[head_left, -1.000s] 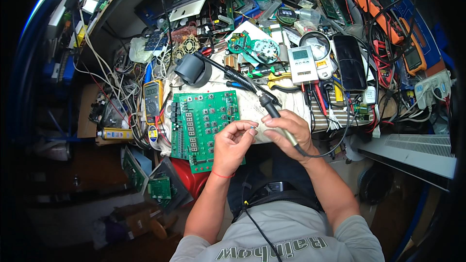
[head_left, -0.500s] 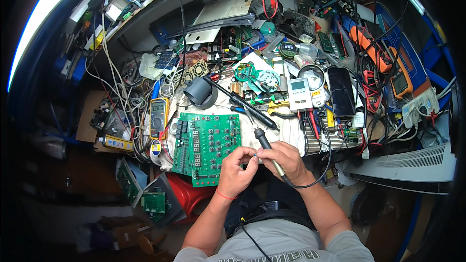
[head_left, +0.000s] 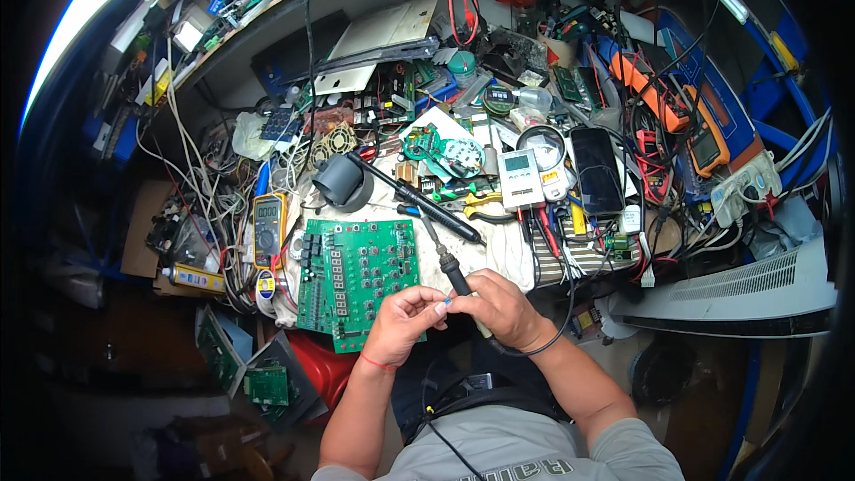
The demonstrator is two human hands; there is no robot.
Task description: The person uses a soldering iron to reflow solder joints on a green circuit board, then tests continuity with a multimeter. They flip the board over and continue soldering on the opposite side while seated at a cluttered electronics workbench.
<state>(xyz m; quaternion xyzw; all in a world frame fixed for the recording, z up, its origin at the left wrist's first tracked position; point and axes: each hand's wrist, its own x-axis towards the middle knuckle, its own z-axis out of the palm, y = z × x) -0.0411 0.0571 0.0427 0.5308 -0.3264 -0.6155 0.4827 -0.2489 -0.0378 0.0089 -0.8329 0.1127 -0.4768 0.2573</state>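
My right hand [head_left: 500, 310] is closed round the handle of a soldering iron [head_left: 457, 274], its metal tip pointing up and away from me over the cloth. My left hand [head_left: 399, 328] pinches a tiny blue part [head_left: 447, 300], which sits between the fingertips of both hands; its exact kind is too small to make out. Just beyond the left hand lies a green circuit board [head_left: 389, 278] with rows of push buttons and a column of digit displays. It overlaps a second green board [head_left: 312, 281] on its left side.
Past the iron lie a black desoldering pump [head_left: 436, 212], yellow-handled pliers [head_left: 488, 212] and a grey cylindrical holder [head_left: 341, 181]. A yellow multimeter [head_left: 267, 227] stands left of the boards. The iron's cord [head_left: 570, 303] loops at my right. A phone [head_left: 597, 169] and tangled leads crowd the right.
The whole view has shifted, so the bench appears further left. Both hands stay together, still with the soldering iron and the tiny blue part; the fingers have adjusted slightly.
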